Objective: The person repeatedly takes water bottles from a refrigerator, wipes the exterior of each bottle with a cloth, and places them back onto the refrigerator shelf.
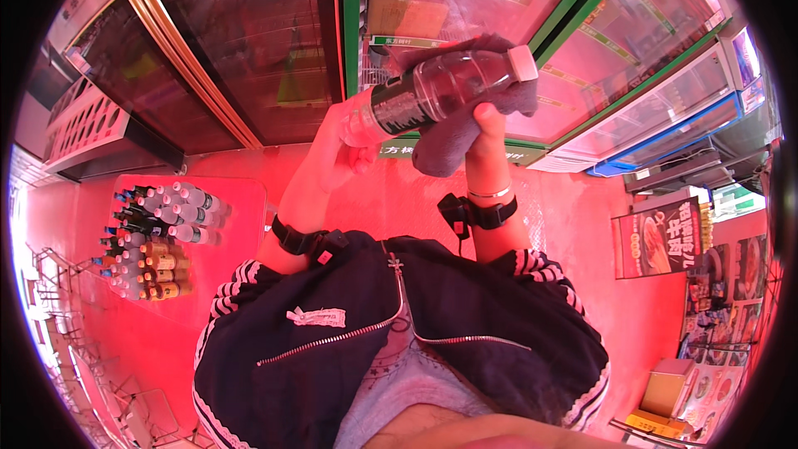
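Observation:
A clear plastic bottle with a dark label and a pale cap is held up in front of me, tilted with its cap to the upper right. My left hand grips it around the base. A dark grey cloth is in my right hand, bunched under and behind the bottle's upper part. The thumb of that hand presses on the cloth near the bottle's shoulder, while its other fingers are hidden. Behind the bottle stands a glass-door drinks cooler with green frames.
To my left, many bottles stand grouped on a table. A dark glass-door cabinet is at the back left, a chest freezer at the right. A food poster and a cardboard box are at the right; folding stools lower left.

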Tool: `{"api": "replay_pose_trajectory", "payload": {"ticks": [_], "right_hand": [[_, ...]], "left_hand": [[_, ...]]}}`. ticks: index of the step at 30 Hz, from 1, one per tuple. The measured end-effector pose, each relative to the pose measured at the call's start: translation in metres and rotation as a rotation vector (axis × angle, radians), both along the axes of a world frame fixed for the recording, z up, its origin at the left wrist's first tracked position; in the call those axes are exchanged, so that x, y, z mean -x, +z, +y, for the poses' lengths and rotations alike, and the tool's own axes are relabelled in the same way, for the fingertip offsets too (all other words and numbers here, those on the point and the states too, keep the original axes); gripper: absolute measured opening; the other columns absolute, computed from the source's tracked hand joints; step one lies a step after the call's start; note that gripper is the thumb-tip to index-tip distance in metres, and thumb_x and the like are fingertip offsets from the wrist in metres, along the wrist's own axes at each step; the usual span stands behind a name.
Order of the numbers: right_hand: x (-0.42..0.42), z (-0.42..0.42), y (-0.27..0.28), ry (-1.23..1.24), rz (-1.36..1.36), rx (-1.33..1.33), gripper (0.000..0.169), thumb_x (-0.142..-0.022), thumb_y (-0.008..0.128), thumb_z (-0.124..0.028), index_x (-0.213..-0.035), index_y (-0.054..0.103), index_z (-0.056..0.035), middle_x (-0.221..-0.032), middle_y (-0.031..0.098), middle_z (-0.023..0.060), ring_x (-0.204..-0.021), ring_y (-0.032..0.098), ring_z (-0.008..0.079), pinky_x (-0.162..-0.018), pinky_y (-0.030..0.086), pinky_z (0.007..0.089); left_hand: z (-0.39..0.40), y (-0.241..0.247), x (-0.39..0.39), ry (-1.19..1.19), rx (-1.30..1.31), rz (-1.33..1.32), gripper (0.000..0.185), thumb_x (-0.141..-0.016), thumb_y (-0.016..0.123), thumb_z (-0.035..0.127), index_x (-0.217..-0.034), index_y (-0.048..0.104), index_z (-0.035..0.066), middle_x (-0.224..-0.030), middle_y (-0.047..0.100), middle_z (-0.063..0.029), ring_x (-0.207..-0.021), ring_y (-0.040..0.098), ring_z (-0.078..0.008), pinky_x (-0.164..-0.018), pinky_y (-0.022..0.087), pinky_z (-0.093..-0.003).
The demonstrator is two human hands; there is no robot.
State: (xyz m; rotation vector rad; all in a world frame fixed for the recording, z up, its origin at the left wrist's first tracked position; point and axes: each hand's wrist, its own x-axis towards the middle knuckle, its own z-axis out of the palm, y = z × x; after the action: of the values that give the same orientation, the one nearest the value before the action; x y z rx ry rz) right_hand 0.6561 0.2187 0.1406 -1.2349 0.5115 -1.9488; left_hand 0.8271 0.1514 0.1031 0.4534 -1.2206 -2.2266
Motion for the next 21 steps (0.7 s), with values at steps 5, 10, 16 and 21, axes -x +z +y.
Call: {"api": "replay_pose_trajectory", "payload": {"ticks": [5, 10, 16, 21], "right_hand": [[-0.016, -0.004, 0.008, 0.153, 0.152, 0.015, 0.060, -0.068, 0.071, -0.025, -0.115, 0.044, -0.0003, -0.107, 0.057, 0.0157, -0.101, 0.056, 0.0252, -0.089, 0.044, 0.0372], [-0.030, -0.008, -0.015, 0.190, 0.092, -0.116, 0.057, -0.067, 0.071, -0.019, -0.114, 0.045, 0.0014, -0.106, 0.058, 0.0160, -0.099, 0.057, 0.0252, -0.088, 0.044, 0.0361], [-0.029, 0.015, -0.021, 0.212, -0.222, -0.464, 0.045, -0.077, 0.058, -0.027, -0.107, 0.050, 0.0052, -0.095, 0.060, 0.0181, -0.075, 0.059, 0.0234, -0.065, 0.049, 0.0326], [-0.028, 0.035, -0.022, 0.720, -0.336, -0.782, 0.050, -0.077, 0.054, -0.037, -0.106, 0.052, 0.0038, -0.090, 0.061, 0.0169, -0.075, 0.060, 0.0256, -0.072, 0.048, 0.0332]], "left_hand": [[0.003, -0.004, 0.004, -0.168, -0.376, 0.076, 0.043, -0.089, 0.036, 0.042, -0.101, 0.054, 0.005, -0.072, 0.060, -0.0075, -0.039, 0.050, -0.0138, -0.030, 0.037, -0.0183], [0.010, -0.005, 0.000, -0.100, -0.261, -0.055, 0.051, -0.088, 0.033, 0.049, -0.090, 0.059, 0.005, -0.059, 0.058, -0.0072, -0.041, 0.053, -0.0164, -0.033, 0.039, -0.0218], [-0.010, -0.012, -0.015, 0.189, 0.329, -0.573, 0.045, -0.090, 0.039, 0.043, -0.080, 0.061, 0.005, -0.053, 0.051, -0.0029, -0.041, 0.044, -0.0118, -0.041, 0.033, -0.0228], [-0.021, -0.007, -0.029, 0.530, 0.285, -0.230, 0.030, -0.091, 0.042, 0.031, -0.091, 0.058, 0.006, -0.064, 0.042, 0.0039, -0.052, 0.036, -0.0079, -0.049, 0.031, -0.0204]]}}
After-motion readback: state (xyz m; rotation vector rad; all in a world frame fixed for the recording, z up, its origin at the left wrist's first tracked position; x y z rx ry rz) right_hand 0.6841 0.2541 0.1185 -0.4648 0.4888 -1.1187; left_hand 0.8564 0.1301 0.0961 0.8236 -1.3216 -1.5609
